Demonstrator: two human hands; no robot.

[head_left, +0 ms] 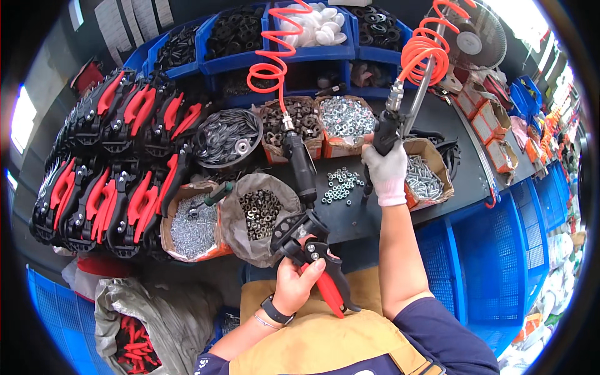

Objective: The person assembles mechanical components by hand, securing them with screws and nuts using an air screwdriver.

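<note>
Workbench (340,226) | left hand (294,284) holds red-black tool (317,254) | right hand (387,170) holds driver (385,132)

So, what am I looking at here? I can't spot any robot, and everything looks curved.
There isn't one: a person works here. The single picture comes from a fisheye camera worn on the head, looking down; its wide lens bends straight edges. The left hand holds a black-and-red tool with lever handles. The gloved right hand grips what looks like an air driver on a coiled red hose. On the dark workbench lie loose nuts, with silver screws boxed to their right. Similar tools are stacked at the left.
</note>
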